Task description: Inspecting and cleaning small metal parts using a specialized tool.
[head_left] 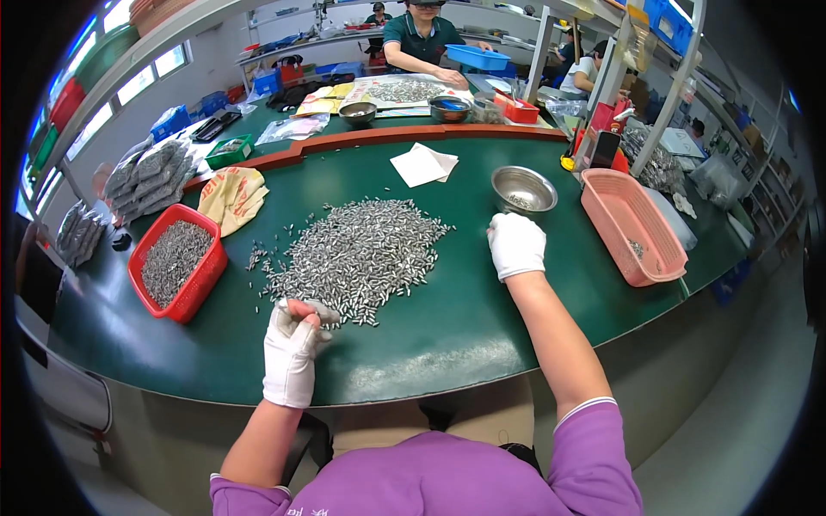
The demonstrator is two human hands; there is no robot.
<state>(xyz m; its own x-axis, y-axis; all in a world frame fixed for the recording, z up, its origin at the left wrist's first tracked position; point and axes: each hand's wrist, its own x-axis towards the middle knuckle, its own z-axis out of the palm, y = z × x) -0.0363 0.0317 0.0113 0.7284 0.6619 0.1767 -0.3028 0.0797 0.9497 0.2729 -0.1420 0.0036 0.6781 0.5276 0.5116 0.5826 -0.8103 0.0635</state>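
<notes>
The cloth-gloved left hand presses fingertips together beside heaped, shiny metal cylinders; the right hand, its grip hidden from me, is near a round steel bowl.

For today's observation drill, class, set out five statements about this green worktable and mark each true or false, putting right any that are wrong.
1. The left hand and the right hand both wear white gloves. True.
2. The red basket stands to the right of the pile of metal pieces. False: it stands to the left of the pile.
3. The right hand is close to a steel bowl. True.
4. The pink tray is filled to the brim with pieces. False: only a small cluster shows in it.
5. White paper lies beyond the pile, toward the far side of the worktable. True.
</notes>
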